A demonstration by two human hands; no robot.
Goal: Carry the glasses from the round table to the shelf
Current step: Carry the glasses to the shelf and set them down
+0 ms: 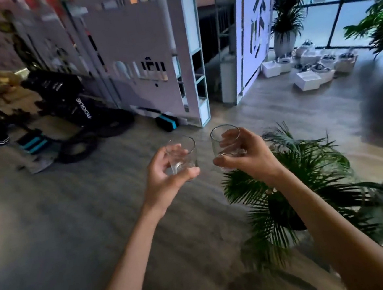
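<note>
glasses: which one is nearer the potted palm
The right glass, held by the right hand: the potted palm spreads just below it, while the left glass in the left hand is over bare floor.

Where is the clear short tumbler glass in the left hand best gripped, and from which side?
Grip the clear short tumbler glass round its lower wall, from the side, as the left hand does: it is roughly upright, and the open rim is left free.

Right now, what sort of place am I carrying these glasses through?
Probably an open indoor lobby or showroom, perhaps a gym's: white partition panels with cut-out lettering, potted palms, and black ROGUE gear bags on the floor.
</note>
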